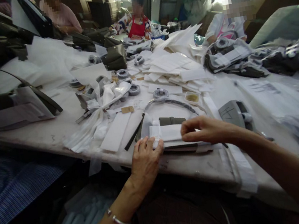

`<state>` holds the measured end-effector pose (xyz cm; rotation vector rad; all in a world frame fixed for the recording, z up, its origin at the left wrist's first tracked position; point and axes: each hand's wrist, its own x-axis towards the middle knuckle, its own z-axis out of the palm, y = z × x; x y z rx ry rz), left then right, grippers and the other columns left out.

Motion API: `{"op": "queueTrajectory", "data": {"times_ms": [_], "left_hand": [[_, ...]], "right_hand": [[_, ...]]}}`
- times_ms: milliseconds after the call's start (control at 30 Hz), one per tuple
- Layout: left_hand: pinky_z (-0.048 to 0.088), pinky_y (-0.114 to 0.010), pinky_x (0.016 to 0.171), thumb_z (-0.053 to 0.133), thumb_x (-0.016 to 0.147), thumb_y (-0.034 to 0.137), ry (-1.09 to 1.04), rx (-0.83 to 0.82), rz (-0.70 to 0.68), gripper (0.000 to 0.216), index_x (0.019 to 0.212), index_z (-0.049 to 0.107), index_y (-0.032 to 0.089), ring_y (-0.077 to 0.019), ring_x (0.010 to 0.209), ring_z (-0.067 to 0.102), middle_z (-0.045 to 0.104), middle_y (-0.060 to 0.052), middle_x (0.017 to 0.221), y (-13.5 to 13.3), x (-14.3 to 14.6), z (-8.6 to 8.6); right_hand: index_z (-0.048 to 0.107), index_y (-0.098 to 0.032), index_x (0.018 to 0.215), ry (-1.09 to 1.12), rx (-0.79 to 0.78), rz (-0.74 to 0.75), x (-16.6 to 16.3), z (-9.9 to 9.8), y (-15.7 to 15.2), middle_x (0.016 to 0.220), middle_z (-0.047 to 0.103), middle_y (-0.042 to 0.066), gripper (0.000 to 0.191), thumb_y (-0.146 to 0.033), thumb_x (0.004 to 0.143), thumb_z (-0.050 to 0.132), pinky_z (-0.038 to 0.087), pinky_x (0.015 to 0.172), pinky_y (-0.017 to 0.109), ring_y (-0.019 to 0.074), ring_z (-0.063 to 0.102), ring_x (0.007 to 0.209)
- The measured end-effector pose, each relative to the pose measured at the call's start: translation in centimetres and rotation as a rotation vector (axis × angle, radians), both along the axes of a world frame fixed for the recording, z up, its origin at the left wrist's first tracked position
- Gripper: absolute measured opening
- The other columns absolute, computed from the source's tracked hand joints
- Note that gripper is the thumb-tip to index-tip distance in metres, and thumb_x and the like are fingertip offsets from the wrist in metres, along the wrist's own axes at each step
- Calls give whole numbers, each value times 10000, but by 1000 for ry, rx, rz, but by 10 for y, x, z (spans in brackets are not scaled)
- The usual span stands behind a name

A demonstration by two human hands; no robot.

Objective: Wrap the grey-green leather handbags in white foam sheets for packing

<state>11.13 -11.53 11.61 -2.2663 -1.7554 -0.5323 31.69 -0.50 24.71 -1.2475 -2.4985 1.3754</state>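
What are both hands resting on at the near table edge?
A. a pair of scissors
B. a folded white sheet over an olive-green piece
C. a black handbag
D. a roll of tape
B: the left hand and right hand both press the white sheet covering the olive-green piece.

No legible text: dark markings on the grey block (228, 113) and white sheet (260, 89) remain unreadable.
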Motion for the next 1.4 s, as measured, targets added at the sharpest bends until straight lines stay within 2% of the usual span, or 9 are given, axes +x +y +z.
{"op": "queueTrajectory", "data": {"times_ms": [133, 367, 533, 633, 767, 933, 1100, 1267, 1400], "left_hand": [[458, -472, 994, 563, 879, 95, 5, -17, 11, 448, 1288, 566, 277, -300, 1216, 560, 608, -98, 1311, -2, 0, -1], [459, -493, 1000, 540, 885, 100, -4, -40, 20, 496, 1348, 526, 277, -315, 1210, 568, 612, -123, 1296, -1, 0, 2], [459, -502, 1005, 537, 891, 120, -11, -53, 24, 465, 1332, 535, 269, -318, 1205, 569, 621, -140, 1266, 0, 0, 0], [460, -503, 1007, 535, 892, 119, -12, -52, 26, 463, 1329, 534, 271, -314, 1204, 569, 615, -137, 1280, 0, 0, -2], [476, -494, 998, 539, 892, 110, -19, -49, 29, 455, 1317, 547, 271, -317, 1212, 567, 611, -126, 1302, 1, -1, -4], [488, -506, 989, 541, 903, 117, -35, -71, 1, 446, 1321, 547, 273, -325, 1220, 565, 608, -116, 1314, 1, -3, -4], [446, -538, 1040, 564, 926, 182, -100, -145, -14, 397, 1308, 551, 287, -303, 1212, 567, 614, -89, 1293, 5, -4, 1], [377, -547, 1103, 689, 882, 360, -253, -316, -142, 339, 1208, 621, 299, -254, 1130, 618, 668, -40, 1193, 13, -21, 23], [489, -339, 964, 603, 944, 356, -356, -370, -173, 220, 1136, 678, 277, -183, 987, 679, 722, -4, 1059, 40, -54, 46]], "right_hand": [[704, -202, 731, -222, 42, 383, -74, -9, 36, 609, 585, -61, 134, -326, 750, 657, 352, 530, 218, 110, 499, 590], [725, -189, 640, -658, 176, 721, -146, -18, 52, 497, 577, -77, 45, -173, 629, 765, 353, 476, 209, 102, 508, 506], [611, -197, 458, -669, 257, 817, -162, -28, 50, 345, 386, -115, 215, -111, 562, 779, 338, 477, 223, 80, 375, 426], [661, -200, 537, -638, 358, 854, -159, -35, 52, 431, 494, -89, 161, -179, 609, 804, 380, 555, 245, 102, 462, 479], [713, -192, 697, -504, 711, 945, -150, -39, 63, 743, 700, 15, 209, -278, 603, 879, 411, 828, 329, 206, 624, 814], [708, -184, 1060, -341, 831, 665, -117, -40, 79, 1054, 697, 108, 502, -391, 644, 898, 397, 927, 391, 289, 606, 1038], [480, -227, 1423, -168, 437, 278, -81, -70, 81, 1261, 642, 116, 902, -484, 649, 864, 451, 947, 390, 291, 616, 1109], [448, -201, 1455, -120, 252, 61, -70, -91, 73, 1248, 654, 125, 922, -464, 659, 832, 467, 945, 381, 290, 625, 1108], [531, -209, 1388, -99, 166, 30, -66, -91, 57, 1169, 686, 102, 731, -487, 748, 750, 478, 896, 371, 272, 652, 1021]]}}
